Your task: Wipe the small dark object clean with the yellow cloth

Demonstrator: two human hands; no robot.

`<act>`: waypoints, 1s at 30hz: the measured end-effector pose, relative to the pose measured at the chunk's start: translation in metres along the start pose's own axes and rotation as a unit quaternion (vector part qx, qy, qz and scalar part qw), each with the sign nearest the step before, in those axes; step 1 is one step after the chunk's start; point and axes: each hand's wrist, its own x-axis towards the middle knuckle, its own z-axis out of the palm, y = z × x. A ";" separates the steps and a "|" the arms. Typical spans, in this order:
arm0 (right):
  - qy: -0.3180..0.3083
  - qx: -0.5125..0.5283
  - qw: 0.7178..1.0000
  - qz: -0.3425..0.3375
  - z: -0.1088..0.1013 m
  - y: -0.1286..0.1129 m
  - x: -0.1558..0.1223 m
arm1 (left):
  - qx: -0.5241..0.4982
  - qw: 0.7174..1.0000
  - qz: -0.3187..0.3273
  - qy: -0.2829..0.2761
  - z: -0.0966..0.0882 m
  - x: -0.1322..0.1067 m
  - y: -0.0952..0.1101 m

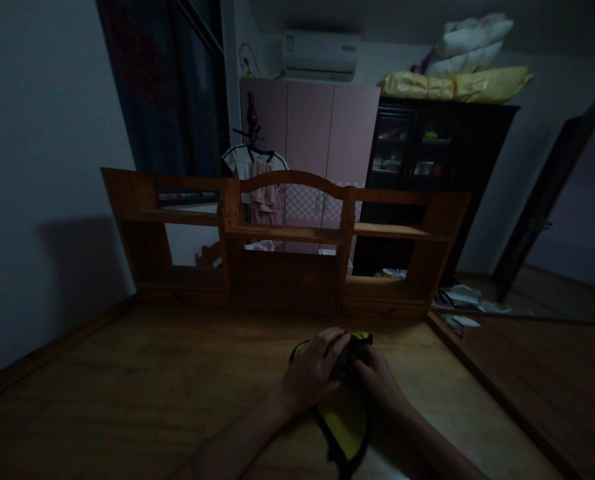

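Note:
A yellow pouch-like item with black trim (346, 421) lies on the wooden desk (152, 387), near its front. My left hand (313, 372) rests on its far end with fingers curled over a dark part of it. My right hand (374, 377) grips the same end from the right, fingers closed. The two hands meet at the item's top, where yellow and black edges (360, 339) show. The room is dim, so what the dark part is stays unclear.
A wooden shelf unit (287, 247) stands along the desk's back edge. Behind it hang clothes on a rack (257, 173), with a pink wardrobe (327, 127) and a dark cabinet (427, 160) topped with bedding. A white wall is at left.

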 end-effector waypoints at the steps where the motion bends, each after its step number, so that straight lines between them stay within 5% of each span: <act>1: 0.001 -0.003 1.000 0.000 0.000 -0.001 0.000 | 0.001 1.000 0.001 -0.001 0.000 0.000 0.000; 30: -0.026 -0.010 1.000 0.002 0.002 0.001 0.002 | 0.004 1.000 -0.003 -0.025 0.001 0.000 0.000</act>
